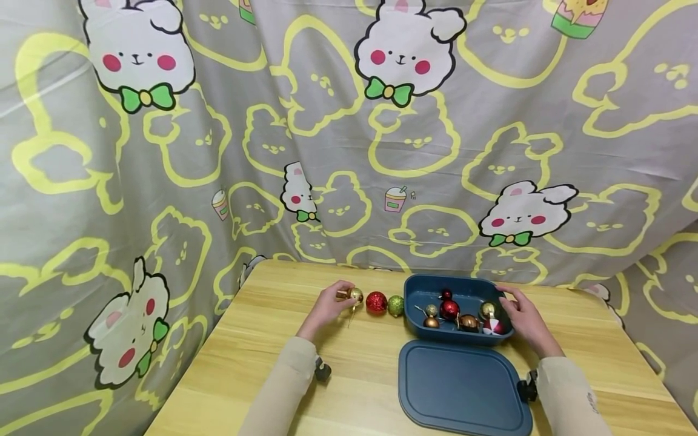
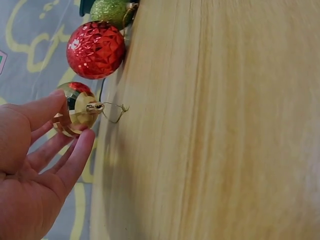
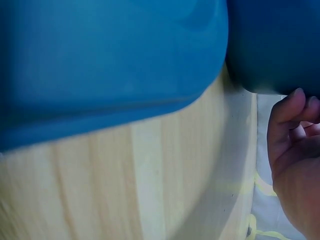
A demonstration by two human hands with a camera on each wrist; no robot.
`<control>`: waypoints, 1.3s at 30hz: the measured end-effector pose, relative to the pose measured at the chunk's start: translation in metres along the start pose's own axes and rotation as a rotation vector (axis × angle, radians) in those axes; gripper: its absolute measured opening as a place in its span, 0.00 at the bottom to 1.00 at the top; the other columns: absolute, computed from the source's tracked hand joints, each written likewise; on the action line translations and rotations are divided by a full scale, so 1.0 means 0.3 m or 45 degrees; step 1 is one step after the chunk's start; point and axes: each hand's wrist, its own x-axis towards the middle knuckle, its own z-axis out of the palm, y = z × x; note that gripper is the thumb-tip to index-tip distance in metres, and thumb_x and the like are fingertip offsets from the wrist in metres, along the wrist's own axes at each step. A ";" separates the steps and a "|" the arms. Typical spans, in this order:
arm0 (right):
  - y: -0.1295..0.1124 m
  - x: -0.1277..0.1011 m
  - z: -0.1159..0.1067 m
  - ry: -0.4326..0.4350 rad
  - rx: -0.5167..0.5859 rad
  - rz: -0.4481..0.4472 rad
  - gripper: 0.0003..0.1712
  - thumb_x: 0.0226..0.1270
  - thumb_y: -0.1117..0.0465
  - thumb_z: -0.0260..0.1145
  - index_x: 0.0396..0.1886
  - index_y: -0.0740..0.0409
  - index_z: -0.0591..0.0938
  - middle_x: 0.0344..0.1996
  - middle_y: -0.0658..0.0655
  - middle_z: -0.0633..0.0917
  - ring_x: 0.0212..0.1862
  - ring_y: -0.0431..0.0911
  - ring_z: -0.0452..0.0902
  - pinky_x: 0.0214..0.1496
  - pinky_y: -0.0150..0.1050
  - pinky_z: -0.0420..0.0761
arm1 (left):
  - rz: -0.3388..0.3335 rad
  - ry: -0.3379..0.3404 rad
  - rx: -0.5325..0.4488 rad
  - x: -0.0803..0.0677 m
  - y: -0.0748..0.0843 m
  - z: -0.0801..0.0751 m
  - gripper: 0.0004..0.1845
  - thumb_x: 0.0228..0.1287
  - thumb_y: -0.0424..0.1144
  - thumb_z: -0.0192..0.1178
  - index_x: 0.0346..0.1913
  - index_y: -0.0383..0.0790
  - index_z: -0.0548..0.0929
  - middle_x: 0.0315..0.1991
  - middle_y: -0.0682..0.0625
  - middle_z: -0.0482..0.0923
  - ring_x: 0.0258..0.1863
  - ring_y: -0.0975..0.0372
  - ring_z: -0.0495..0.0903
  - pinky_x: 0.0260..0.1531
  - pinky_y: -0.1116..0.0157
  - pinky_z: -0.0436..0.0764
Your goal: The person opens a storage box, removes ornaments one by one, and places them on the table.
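Left wrist view showed the left hand [image 2: 30,165] pinching a gold bauble [image 2: 75,109] between thumb and fingertips [image 2: 82,142], its cap and wire loop pointing toward the desk [image 2: 215,130]. Just beside it lay a red bauble [image 2: 95,50], and past that a green bauble [image 2: 111,10], the three in a row near the desk's far edge. From the head camera the right hand [image 1: 522,318] rested on the right end of the box [image 1: 420,287], fingers curled over its rim; the right wrist view showed the fingertips [image 3: 292,107] against the box's outer wall. The box stood by the far edge, right of the row, with more baubles inside. Its lid [image 1: 460,387] lay flat at the near edge, just in front of the box.
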 end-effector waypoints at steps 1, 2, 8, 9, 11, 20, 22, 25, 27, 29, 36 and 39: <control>0.001 -0.002 0.000 -0.002 -0.001 0.001 0.31 0.88 0.48 0.44 0.79 0.59 0.62 0.26 0.54 0.70 0.27 0.45 0.67 0.27 0.37 0.70 | -0.013 -0.008 -0.006 -0.001 0.000 0.001 0.21 0.70 0.33 0.67 0.63 0.32 0.79 0.57 0.35 0.83 0.54 0.43 0.84 0.54 0.53 0.86; 0.001 -0.003 0.001 -0.005 0.000 0.005 0.31 0.88 0.47 0.44 0.80 0.59 0.62 0.26 0.54 0.70 0.27 0.45 0.67 0.27 0.37 0.70 | -0.029 -0.013 -0.021 -0.002 0.000 0.002 0.21 0.69 0.33 0.67 0.63 0.33 0.79 0.57 0.36 0.83 0.54 0.43 0.84 0.55 0.52 0.86; 0.001 -0.011 0.004 -0.011 0.005 0.025 0.32 0.88 0.47 0.44 0.80 0.59 0.62 0.26 0.55 0.70 0.29 0.46 0.67 0.28 0.38 0.70 | -0.059 -0.043 -0.024 -0.004 -0.006 0.010 0.21 0.70 0.36 0.67 0.62 0.34 0.80 0.59 0.38 0.82 0.54 0.44 0.85 0.55 0.52 0.86; 0.000 -0.011 0.004 -0.009 0.005 0.022 0.32 0.88 0.47 0.44 0.80 0.59 0.62 0.26 0.55 0.70 0.29 0.46 0.67 0.28 0.38 0.70 | -0.065 -0.045 -0.019 -0.003 -0.007 0.011 0.21 0.71 0.36 0.67 0.63 0.35 0.80 0.60 0.38 0.82 0.55 0.44 0.85 0.55 0.53 0.86; -0.001 -0.010 0.004 -0.005 0.006 0.015 0.32 0.88 0.47 0.44 0.80 0.59 0.62 0.26 0.54 0.70 0.28 0.46 0.67 0.28 0.37 0.70 | -0.067 -0.049 -0.009 -0.002 -0.011 0.014 0.21 0.71 0.36 0.67 0.63 0.34 0.79 0.61 0.38 0.81 0.55 0.45 0.85 0.55 0.53 0.86; -0.001 -0.002 0.002 0.004 0.009 0.008 0.31 0.88 0.47 0.44 0.79 0.59 0.63 0.25 0.53 0.69 0.26 0.45 0.66 0.26 0.37 0.71 | -0.082 -0.064 -0.001 -0.003 -0.010 0.020 0.22 0.72 0.37 0.66 0.65 0.34 0.79 0.60 0.38 0.81 0.54 0.46 0.85 0.54 0.55 0.87; -0.001 -0.001 0.002 0.002 0.010 0.009 0.31 0.88 0.47 0.44 0.79 0.59 0.63 0.25 0.53 0.70 0.26 0.45 0.66 0.26 0.37 0.71 | -0.073 -0.064 -0.002 -0.004 -0.010 0.019 0.22 0.72 0.36 0.66 0.64 0.33 0.79 0.60 0.37 0.81 0.54 0.45 0.85 0.53 0.56 0.87; -0.001 0.001 0.002 0.000 0.011 0.007 0.31 0.87 0.48 0.45 0.79 0.59 0.63 0.24 0.53 0.69 0.26 0.45 0.66 0.26 0.37 0.70 | -0.068 -0.065 -0.005 -0.007 -0.010 0.017 0.22 0.71 0.35 0.66 0.64 0.33 0.78 0.60 0.37 0.81 0.54 0.44 0.85 0.54 0.55 0.87; -0.001 0.002 0.003 0.003 0.008 0.002 0.31 0.87 0.48 0.45 0.79 0.60 0.63 0.25 0.53 0.69 0.27 0.45 0.66 0.27 0.37 0.70 | -0.067 -0.068 -0.008 -0.008 -0.010 0.016 0.22 0.71 0.35 0.66 0.64 0.32 0.78 0.60 0.36 0.81 0.55 0.44 0.85 0.54 0.54 0.87; -0.002 0.003 0.003 0.009 0.006 -0.003 0.30 0.87 0.48 0.45 0.78 0.60 0.64 0.24 0.53 0.69 0.26 0.44 0.66 0.27 0.37 0.70 | -0.074 -0.073 -0.011 -0.010 -0.009 0.015 0.22 0.71 0.35 0.66 0.65 0.32 0.78 0.60 0.37 0.81 0.56 0.43 0.84 0.56 0.54 0.86; -0.001 0.001 0.002 0.007 -0.006 -0.005 0.31 0.88 0.47 0.44 0.79 0.59 0.63 0.25 0.54 0.70 0.26 0.45 0.66 0.27 0.37 0.70 | -0.062 -0.074 -0.027 -0.012 -0.002 0.009 0.23 0.71 0.36 0.67 0.65 0.32 0.78 0.63 0.37 0.79 0.59 0.43 0.83 0.60 0.50 0.83; 0.003 0.003 0.000 0.006 -0.002 -0.011 0.31 0.87 0.47 0.44 0.79 0.59 0.63 0.25 0.53 0.69 0.26 0.45 0.65 0.26 0.38 0.69 | -0.073 -0.067 -0.025 -0.014 0.007 0.002 0.24 0.72 0.38 0.67 0.66 0.34 0.77 0.65 0.37 0.78 0.61 0.42 0.81 0.63 0.47 0.81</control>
